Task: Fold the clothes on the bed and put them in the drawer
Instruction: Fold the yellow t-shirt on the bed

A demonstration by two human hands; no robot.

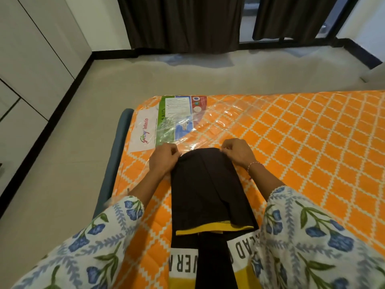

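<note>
Down low, the black shirt [205, 190] on the orange bed [302, 142] is cut off, its white letters partly hidden. Both the left hand [163, 158] and right hand [239, 152] pinch its far corners. Dark curtains [183, 24] hang behind.

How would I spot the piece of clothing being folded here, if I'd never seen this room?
Find the orange mattress with the white lattice pattern, wrapped in clear plastic. Near its front left part lies a dark garment, its far edge pinched by the left hand and the right hand. It is the only dark cloth on the bed, with a yellow hem and white bands with black letters.
</note>
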